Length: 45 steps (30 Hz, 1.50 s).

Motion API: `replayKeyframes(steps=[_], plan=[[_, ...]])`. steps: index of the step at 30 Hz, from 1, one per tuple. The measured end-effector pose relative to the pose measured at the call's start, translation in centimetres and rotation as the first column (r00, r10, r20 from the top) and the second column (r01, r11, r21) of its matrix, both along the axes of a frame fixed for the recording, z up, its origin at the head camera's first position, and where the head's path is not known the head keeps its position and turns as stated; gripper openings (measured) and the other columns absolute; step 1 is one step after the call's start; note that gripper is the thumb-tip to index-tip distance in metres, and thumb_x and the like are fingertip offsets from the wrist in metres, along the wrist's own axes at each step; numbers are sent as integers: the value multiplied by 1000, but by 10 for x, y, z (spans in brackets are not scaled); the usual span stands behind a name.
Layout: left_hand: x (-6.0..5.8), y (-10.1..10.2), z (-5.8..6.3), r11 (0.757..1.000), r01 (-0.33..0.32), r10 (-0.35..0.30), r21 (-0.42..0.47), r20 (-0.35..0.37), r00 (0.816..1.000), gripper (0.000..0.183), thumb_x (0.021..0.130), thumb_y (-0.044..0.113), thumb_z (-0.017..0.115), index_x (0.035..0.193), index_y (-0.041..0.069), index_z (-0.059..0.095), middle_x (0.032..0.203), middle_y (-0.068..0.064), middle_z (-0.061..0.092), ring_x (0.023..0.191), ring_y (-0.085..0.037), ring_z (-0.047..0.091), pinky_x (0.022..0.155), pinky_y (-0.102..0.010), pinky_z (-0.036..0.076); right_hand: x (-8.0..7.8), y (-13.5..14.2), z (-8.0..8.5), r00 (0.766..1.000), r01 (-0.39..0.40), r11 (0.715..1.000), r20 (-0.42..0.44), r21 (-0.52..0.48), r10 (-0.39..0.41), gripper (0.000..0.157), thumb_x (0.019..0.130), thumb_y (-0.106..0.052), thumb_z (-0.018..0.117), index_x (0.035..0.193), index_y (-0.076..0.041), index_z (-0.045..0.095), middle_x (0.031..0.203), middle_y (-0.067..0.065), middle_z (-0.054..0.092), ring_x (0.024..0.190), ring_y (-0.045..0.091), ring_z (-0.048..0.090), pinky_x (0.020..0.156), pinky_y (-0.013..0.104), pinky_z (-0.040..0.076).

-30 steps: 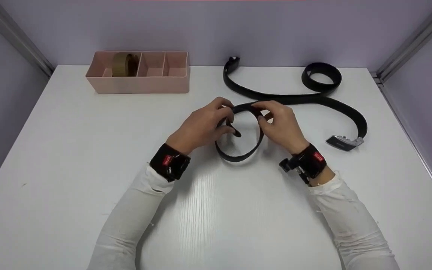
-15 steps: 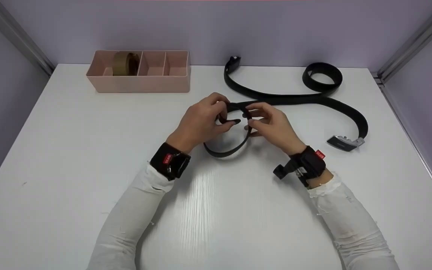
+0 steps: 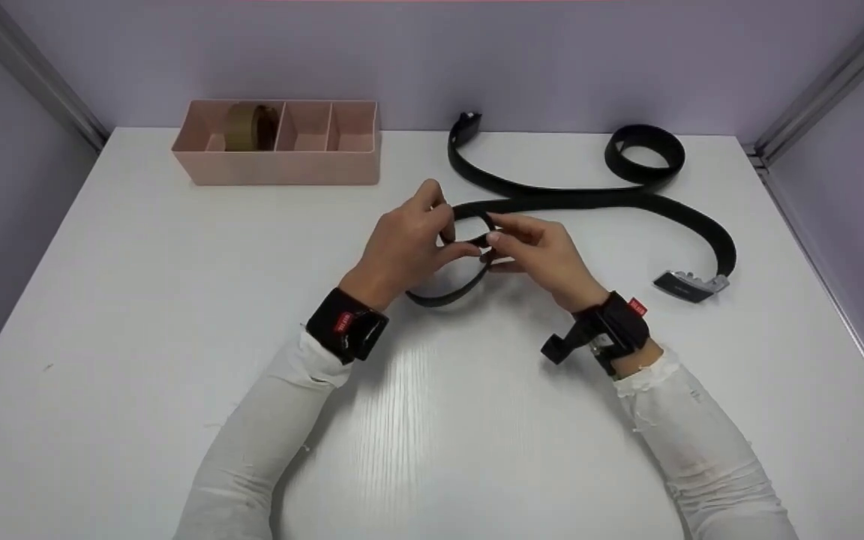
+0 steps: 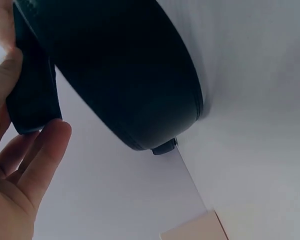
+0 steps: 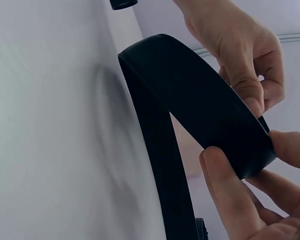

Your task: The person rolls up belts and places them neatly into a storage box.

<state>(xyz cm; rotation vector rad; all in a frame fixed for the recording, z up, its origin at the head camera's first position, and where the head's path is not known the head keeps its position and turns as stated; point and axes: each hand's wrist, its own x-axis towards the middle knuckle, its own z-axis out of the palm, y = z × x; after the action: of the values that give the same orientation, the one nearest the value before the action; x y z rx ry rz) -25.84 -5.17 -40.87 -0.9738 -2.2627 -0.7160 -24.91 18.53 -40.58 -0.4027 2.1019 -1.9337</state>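
Note:
A black belt (image 3: pixel 443 300) is bent into a loop held just off the white table. My left hand (image 3: pixel 406 240) pinches its strap end inside the loop. From the right, my right hand (image 3: pixel 544 251) pinches the loop's side between thumb and fingers, close to the left thumb. The right wrist view shows the curved strap (image 5: pixel 190 95) between the right thumb and fingers, with the left hand (image 5: pixel 235 50) behind it. From the loop the strap runs right to a silver and black buckle (image 3: pixel 691 285) lying on the table.
A second black belt (image 3: pixel 499 180) lies behind, one end coiled (image 3: pixel 642 176) at the right, its buckle (image 3: pixel 466 129) near the back wall. A pink divided box (image 3: pixel 286 169) at the back left holds a roll of brown tape (image 3: pixel 244 127). Walls enclose the table.
The loop has shifted left and its inner strap end has turned toward the right hand. My right hand has moved left along with it, bringing both hands' fingertips close together.

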Motion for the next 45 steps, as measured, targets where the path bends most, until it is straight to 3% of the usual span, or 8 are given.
replayKeyframes(steps=[4,8,13,19,28,32,39,45], plan=[[1,2,0,1000,5,-5,-11,12,1000,47,83,43,85,79,4,59,92,-9,49,60,-16,55,55,-28,52,1,-1,1,1000,10,1000,-19,-10,-10,42,103,-11,68,143,-1,60,114,17,70,103,29,73,88,43,61],[2,0,2,998,50,-48,-29,87,995,41,82,34,90,85,4,61,99,-10,50,65,-18,58,59,-29,52,-1,-1,1,999,31,999,-18,-8,-31,43,102,-11,69,143,-1,60,113,15,70,103,30,73,88,42,61],[0,-6,6,991,131,-121,-32,227,966,36,87,10,86,113,3,62,112,-11,52,87,-20,67,73,-28,55,-3,3,0,998,52,999,-19,-8,-52,41,102,-9,68,141,0,61,113,15,71,100,28,73,87,41,61],[1,-8,11,990,106,-72,-92,310,948,65,87,18,87,142,9,56,115,-11,55,93,-21,66,77,-31,56,-3,5,1,999,36,999,-20,21,-36,43,102,-10,69,142,0,59,116,18,73,99,23,74,86,40,61],[3,-4,8,992,100,-73,-77,300,951,64,85,27,89,134,5,54,129,-8,64,109,-21,68,88,-33,57,-2,2,2,996,89,993,17,-80,-88,30,99,-9,73,121,8,64,123,29,69,103,24,73,89,44,60],[3,-2,6,994,94,-73,-58,296,952,62,86,24,88,132,2,53,119,-11,67,102,-21,68,86,-33,56,-3,1,-1,996,88,988,19,-124,-87,26,98,-9,73,118,7,68,121,26,70,104,25,73,92,45,59],[2,-1,3,998,11,3,-60,239,971,63,84,28,90,125,1,50,113,-12,67,100,-21,69,83,-32,57,-1,-1,-2,999,43,993,10,-114,-42,39,101,-7,69,138,1,61,121,22,71,111,25,72,98,42,56],[3,1,3,998,-35,50,-59,263,963,71,77,38,94,118,2,49,103,-11,63,87,-21,66,72,-34,56,1,-4,-1,996,80,990,34,-116,-77,26,100,-6,70,122,5,62,113,23,74,99,23,76,92,42,59]])
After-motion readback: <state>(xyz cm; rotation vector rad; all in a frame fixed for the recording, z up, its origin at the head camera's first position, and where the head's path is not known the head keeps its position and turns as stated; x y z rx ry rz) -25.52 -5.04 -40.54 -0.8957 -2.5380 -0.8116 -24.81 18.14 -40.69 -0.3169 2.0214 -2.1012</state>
